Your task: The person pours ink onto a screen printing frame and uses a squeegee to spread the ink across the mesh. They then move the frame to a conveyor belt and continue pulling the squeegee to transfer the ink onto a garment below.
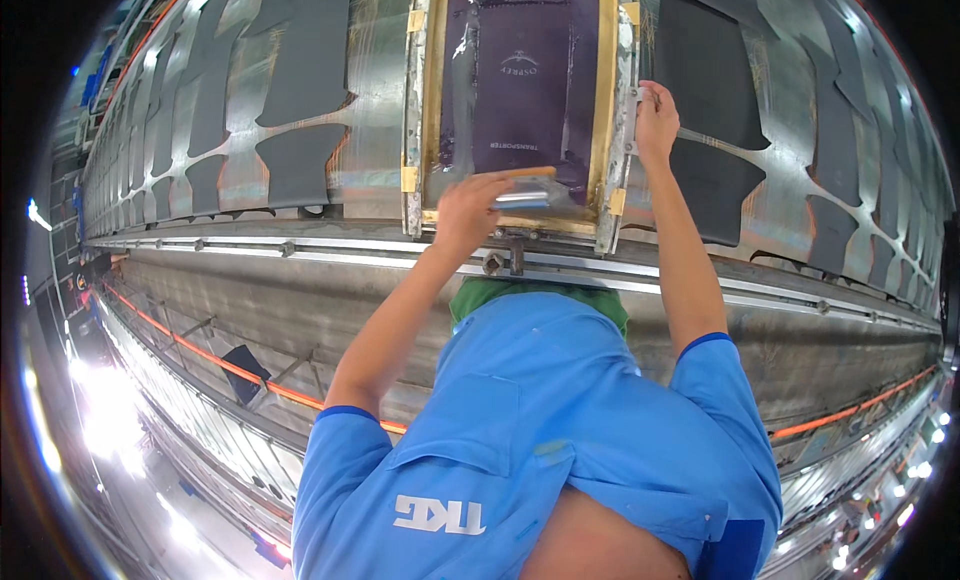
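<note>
My left hand [468, 212] grasps a squeegee [522, 198] over the screen frame [432, 100], upper centre; my right hand [656, 122] clasps its right edge. Bare metal table [376, 90] shows just left; pale lettering [518, 71] inside.

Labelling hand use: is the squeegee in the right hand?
No, the left hand holds the squeegee, while the right hand is at the frame's right side.
</note>
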The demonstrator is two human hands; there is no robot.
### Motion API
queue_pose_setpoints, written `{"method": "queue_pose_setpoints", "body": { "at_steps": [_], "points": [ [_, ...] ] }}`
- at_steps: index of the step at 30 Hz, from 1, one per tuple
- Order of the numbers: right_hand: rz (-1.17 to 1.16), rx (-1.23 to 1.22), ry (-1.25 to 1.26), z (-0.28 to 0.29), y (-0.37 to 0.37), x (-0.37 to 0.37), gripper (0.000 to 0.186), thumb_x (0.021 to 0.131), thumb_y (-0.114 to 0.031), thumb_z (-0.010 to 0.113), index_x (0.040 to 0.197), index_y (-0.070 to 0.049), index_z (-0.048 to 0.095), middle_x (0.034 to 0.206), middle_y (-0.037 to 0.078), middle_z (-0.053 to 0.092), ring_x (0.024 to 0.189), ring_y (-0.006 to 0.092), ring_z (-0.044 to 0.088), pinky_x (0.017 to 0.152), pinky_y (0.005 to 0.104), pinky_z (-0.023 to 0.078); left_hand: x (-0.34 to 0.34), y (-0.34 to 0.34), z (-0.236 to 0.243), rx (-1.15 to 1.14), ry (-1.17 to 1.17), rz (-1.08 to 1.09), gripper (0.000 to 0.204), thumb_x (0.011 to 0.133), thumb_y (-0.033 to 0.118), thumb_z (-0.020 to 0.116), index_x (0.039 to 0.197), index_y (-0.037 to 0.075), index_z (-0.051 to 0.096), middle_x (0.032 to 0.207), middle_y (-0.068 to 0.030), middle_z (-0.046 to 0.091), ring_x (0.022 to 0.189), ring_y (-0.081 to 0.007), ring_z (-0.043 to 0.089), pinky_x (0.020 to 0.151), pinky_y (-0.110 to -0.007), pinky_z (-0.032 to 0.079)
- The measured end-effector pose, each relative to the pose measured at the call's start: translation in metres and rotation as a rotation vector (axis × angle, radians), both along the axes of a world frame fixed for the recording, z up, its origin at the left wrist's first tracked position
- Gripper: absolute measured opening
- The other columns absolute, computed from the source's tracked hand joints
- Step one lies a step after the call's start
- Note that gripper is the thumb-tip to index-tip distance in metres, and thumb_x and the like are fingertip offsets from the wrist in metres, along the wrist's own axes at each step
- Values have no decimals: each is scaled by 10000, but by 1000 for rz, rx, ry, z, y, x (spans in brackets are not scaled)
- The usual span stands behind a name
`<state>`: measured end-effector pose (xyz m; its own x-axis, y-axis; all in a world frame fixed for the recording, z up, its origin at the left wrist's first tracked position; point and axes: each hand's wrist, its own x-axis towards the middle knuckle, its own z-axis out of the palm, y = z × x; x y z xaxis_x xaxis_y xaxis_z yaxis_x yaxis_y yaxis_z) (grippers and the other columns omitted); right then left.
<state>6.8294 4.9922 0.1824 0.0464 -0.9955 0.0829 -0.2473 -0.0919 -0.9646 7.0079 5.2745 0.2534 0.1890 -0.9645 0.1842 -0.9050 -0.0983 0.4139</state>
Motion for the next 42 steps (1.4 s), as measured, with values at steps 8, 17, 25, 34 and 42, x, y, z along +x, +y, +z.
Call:
{"method": "queue_pose_setpoints", "body": {
  "at_steps": [8,17,25,34,42],
  "points": [
    [0,17,167,-4,-4,3,235,992,-201,516,1112,-99,691,909,149,714,820,327,681,790,424,503,3,41,-3,-105,-15,54,503,659,-92,672,1111,121,733,1156,-31,724,1074,-245,683,855,-368,544],
    [-34,-42,95,6,-1,15,266,1007,-244,495,1105,-75,676,957,209,702,910,394,678,820,451,501,3,29,-17,13,-209,-74,553,659,26,762,1182,187,678,1298,21,661,1199,-203,608,905,-409,458],
    [-66,89,111,20,6,18,235,1008,-230,509,1120,-97,666,763,162,644,703,329,624,712,434,467,121,-201,31,78,-223,-15,301,758,108,652,1040,173,734,961,-86,731,918,-318,688,790,-452,527],
    [-39,125,112,18,1,16,241,1009,-210,508,1130,-79,669,934,111,693,817,227,634,798,347,478,139,-271,15,66,-308,55,234,796,170,653,1000,215,760,928,-84,738,884,-313,702,783,-455,528],
    [-21,64,69,0,-4,13,231,1005,-196,507,1114,-87,679,834,130,671,745,255,632,739,376,479,40,-48,-23,-110,-243,-69,396,690,-67,641,991,174,732,1070,22,737,1013,-149,677,716,-384,415]
  ]
}}
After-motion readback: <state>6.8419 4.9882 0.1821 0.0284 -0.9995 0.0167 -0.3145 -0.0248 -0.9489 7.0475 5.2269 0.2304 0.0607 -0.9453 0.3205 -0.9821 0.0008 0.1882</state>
